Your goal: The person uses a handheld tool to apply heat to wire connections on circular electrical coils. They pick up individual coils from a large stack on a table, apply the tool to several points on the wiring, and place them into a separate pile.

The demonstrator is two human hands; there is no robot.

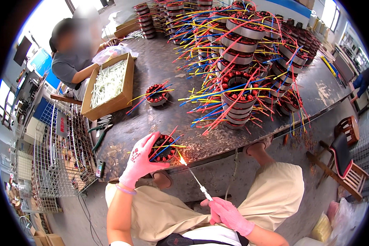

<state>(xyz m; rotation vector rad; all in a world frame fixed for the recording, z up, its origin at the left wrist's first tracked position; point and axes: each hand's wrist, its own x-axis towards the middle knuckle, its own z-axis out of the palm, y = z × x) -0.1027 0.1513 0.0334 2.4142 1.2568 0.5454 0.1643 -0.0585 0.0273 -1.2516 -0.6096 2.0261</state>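
Observation:
My left hand [140, 162], in a pink glove, curls its fingers and thumb around a motor stator [165, 153] near the table's front edge. Red, blue and yellow wire leads stick out of this stator to the right. My right hand [228, 214], also gloved in pink, grips a thin gas torch [202, 188] above my lap. An orange flame [182, 160] burns at its tip, close to the ends of the leads. Another wound stator [157, 96] with coloured leads lies apart, farther back on the table.
Tall stacks of stators [238, 104] with leads poking out fill the table's right side. A cardboard box [126, 84] of white sleeves stands at left, near pliers [99, 135]. A seated co-worker [69, 61] is beyond it. A wire rack [53, 151] and a chair [342, 162] flank the table.

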